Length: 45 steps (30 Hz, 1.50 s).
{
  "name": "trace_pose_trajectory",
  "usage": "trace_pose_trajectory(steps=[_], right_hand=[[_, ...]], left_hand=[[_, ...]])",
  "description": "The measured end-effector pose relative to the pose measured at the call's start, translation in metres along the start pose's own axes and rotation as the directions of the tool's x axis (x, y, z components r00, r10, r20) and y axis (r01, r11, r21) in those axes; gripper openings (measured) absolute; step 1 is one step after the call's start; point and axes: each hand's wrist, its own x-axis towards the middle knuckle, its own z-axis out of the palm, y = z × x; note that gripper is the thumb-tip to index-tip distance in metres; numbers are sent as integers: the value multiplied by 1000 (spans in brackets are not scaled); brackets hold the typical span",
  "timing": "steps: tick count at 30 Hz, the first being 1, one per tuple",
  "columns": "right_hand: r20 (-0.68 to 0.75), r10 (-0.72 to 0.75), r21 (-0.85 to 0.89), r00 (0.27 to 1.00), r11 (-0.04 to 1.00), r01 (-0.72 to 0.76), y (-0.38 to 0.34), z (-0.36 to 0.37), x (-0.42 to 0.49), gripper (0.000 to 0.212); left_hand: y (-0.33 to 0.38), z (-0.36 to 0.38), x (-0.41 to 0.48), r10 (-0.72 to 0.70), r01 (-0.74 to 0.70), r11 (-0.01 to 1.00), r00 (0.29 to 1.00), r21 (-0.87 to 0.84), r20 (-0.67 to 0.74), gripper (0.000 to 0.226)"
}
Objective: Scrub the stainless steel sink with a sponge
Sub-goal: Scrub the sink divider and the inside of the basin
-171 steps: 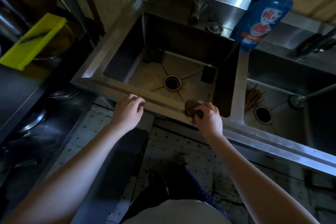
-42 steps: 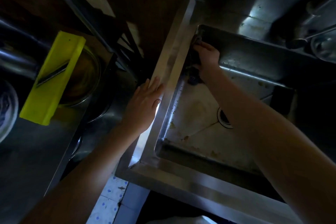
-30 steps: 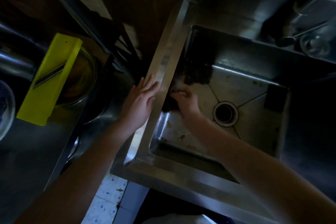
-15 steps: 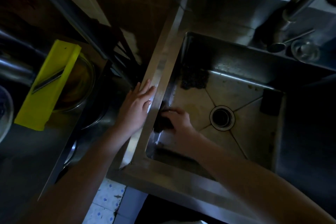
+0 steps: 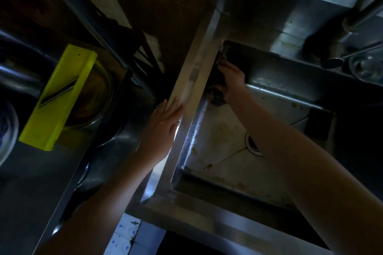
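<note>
Head view: dark sponge (image 5: 217, 72) (barely discernible) is pressed by closed right hand (image 5: 232, 76) into stainless steel sink (image 5: 192, 80) far-left corner; left hand (image 5: 163, 124) is laid flat, open, on rim.

sink (image 5: 192, 80): brushed steel, glossy rim, stained floor | slicer (image 5: 58, 97): smooth yellow plastic, metal blade

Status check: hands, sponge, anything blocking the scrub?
Left hand flat on sink left rim, empty. Right hand pressing dark sponge into far-left corner of basin. Dark clump lies just below the right hand; residue on floor.
</note>
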Motion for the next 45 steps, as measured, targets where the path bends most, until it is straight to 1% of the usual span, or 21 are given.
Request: trace_pose_trajectory(steps=[2,4,7,10,12,14,17,20,23,24,26,27,30,32,34,36,37,39,41,43,45], right_hand=[[23,10,-9,1000,1000,-10,22,-7,-15,22],[44,47,-69,998,997,-44,53,-18,-34,20],[57,196,-166,979,969,-184,104,-34,-66,20],[32,372,-296,928,890,-346,146,-47,-100,27],[54,476,-414,878,810,-414,164,-52,-117,24],[11,516,-448,857,769,-457,168,-52,-124,20],[-11,475,-411,880,800,-437,157,-47,-110,24],[-34,377,-348,925,863,-365,132,-38,-85,15],[-70,242,-278,968,927,-252,107,-30,-48,16],[-41,189,-273,981,942,-193,98,-27,-34,18],[56,165,-214,985,965,-149,81,-18,-10,29],[52,147,-186,988,973,-135,74,-15,2,34],[-86,70,-182,994,980,-85,66,-7,25,37],[-93,35,-176,995,983,-51,74,-7,29,35],[-94,43,-148,995,987,-57,89,-11,23,33],[-99,82,-178,992,979,-98,110,-19,11,33],[-101,115,-202,988,970,-133,123,-23,2,32],[-93,234,-229,968,941,-249,148,-33,-21,32],[-54,318,-316,947,894,-318,169,-44,-48,32],[24,383,-456,924,826,-330,186,-53,-75,33],[-3,421,-534,907,766,-358,193,-55,-96,32]], left_hand=[[3,-2,0,-4,3,1000,1000,-23,-13,44],[5,-4,-2,10,-10,999,1000,-38,-19,44],[9,-7,-2,2,-3,999,1000,-44,-20,45],[11,-6,-1,-11,10,998,1000,-60,-10,45],[12,-6,-1,-13,13,998,1000,-60,-6,45],[13,-7,0,-17,17,998,1000,-65,-4,45],[12,-9,-1,-17,17,997,1000,-71,6,46],[10,-9,-1,1,0,998,1000,-61,11,46],[7,-7,-1,20,-20,999,1000,-27,-15,44],[6,-7,-1,23,-23,1000,1000,-21,-19,43],[4,-6,0,14,-15,1000,1000,-21,-20,42],[3,-5,0,15,-15,1000,1000,-17,-23,41],[2,-3,1,33,-33,999,999,1,-32,39],[1,-2,1,36,-36,999,999,-16,-33,40],[0,-3,1,25,-26,999,999,-42,-25,42],[2,-4,0,21,-22,998,1000,-58,-20,44],[4,-5,0,24,-25,998,999,-63,-25,43],[7,-6,0,23,-25,997,999,-73,-27,42],[9,-8,1,14,-15,996,1000,-84,-13,43],[9,-8,1,8,-8,997,1000,-80,-2,44],[10,-8,1,16,-17,998,1000,-57,-7,45]])
